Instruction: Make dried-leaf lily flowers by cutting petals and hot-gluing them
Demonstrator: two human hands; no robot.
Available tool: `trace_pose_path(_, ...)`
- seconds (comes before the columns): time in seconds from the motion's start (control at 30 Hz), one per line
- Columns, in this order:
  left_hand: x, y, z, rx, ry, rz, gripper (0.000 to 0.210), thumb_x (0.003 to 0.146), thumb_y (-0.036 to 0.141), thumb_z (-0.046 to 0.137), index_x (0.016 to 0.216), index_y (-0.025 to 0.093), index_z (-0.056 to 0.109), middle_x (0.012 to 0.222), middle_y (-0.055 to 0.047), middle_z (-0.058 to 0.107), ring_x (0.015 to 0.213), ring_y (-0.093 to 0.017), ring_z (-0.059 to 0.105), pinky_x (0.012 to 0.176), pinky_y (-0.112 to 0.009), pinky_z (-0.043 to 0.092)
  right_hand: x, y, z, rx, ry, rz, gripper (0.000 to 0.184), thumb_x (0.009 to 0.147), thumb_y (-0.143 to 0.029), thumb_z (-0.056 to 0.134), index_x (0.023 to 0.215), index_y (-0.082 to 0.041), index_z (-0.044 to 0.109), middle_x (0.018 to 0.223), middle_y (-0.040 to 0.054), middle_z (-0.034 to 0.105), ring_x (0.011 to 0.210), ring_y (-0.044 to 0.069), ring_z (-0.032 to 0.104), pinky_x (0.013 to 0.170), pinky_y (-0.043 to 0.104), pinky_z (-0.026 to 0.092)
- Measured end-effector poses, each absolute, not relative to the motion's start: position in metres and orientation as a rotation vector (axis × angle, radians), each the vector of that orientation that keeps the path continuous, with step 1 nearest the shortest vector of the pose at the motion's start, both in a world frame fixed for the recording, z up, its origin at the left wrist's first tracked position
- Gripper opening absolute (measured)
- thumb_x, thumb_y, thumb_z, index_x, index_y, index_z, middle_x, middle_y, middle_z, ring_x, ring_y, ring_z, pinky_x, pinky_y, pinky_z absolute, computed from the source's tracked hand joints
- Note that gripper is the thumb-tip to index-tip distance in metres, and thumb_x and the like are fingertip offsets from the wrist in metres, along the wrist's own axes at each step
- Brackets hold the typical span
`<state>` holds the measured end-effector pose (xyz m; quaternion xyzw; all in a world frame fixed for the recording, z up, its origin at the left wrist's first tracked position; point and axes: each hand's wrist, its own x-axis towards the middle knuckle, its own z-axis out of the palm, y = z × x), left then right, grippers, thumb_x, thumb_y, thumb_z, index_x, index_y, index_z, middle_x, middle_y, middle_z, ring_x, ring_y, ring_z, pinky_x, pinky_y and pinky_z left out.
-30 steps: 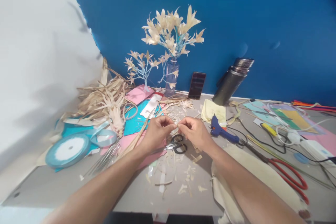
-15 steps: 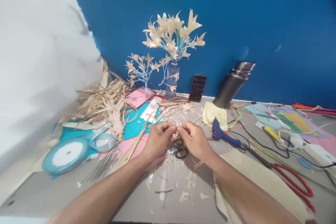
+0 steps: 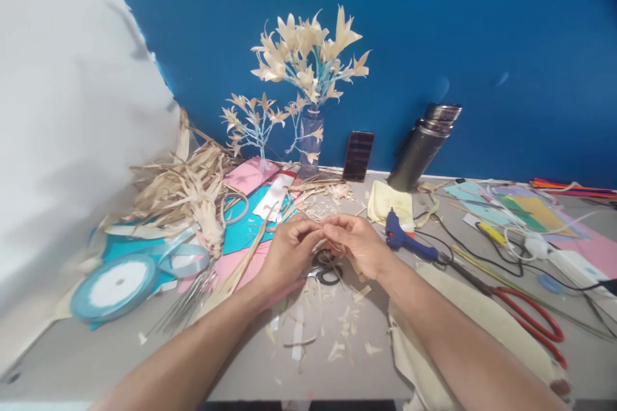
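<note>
Above the middle of the table, my left hand [image 3: 292, 252] and my right hand [image 3: 357, 245] meet at the fingertips. Both are closed in a pinch, and whatever small piece is between them is hidden by the fingers. Just below them lies a pair of scissors with black handles [image 3: 330, 275], partly covered. Pale husk scraps [image 3: 348, 321] are scattered on the table nearer to me. Long dried husk strips [image 3: 243, 257] lie beside my left wrist. A blue glue gun [image 3: 409, 245] rests to the right of my right hand.
Pale husk flowers [image 3: 308, 54] stand in a clear bottle [image 3: 311, 151] by the blue wall. A phone [image 3: 358, 157] and black flask [image 3: 421, 154] lean there. A husk pile [image 3: 187, 183], ribbon spool [image 3: 116, 286] and metal wires [image 3: 182, 305] lie left; red-handled scissors [image 3: 535, 318] lie right.
My right hand has turned, its fingers now lying more over the left fingertips. The whole view has shifted slightly, so the table's things appear a little further left and higher.
</note>
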<state>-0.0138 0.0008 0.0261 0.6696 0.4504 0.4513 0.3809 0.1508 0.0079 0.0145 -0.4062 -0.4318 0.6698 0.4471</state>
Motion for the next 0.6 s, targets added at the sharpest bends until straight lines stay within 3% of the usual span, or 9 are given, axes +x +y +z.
trace_pose_path(0.3, -0.0133, 0.001, 0.0223, 1.713, 1.123, 1.242, 0.023, 0.085, 0.023, 0.06, 0.066, 0.018, 0.071, 0.067, 0.0, 0.062, 0.066, -0.014, 0.056, 0.066, -0.025, 0.043, 0.1542, 0.0117, 0.015, -0.994, -0.945, 1.849, 0.039, 0.056, -0.033, 0.094, 0.083, -0.013, 0.072, 0.07, 0.0014, 0.068, 0.053, 0.007, 0.057, 0.052, 0.018, 0.047)
trace_pose_path(0.6, -0.0134, 0.0032, 0.0246, 1.612, 1.136, 1.195, 0.022, 0.081, 0.025, 0.061, 0.062, 0.017, 0.068, 0.064, 0.0, 0.062, 0.061, -0.012, 0.053, 0.06, -0.024, 0.04, 0.1509, 0.0097, 0.0137, -0.958, -0.918, 1.857, 0.041, 0.06, -0.033, 0.092, 0.089, -0.013, 0.071, 0.073, 0.0029, 0.07, 0.058, 0.009, 0.063, 0.056, 0.019, 0.053)
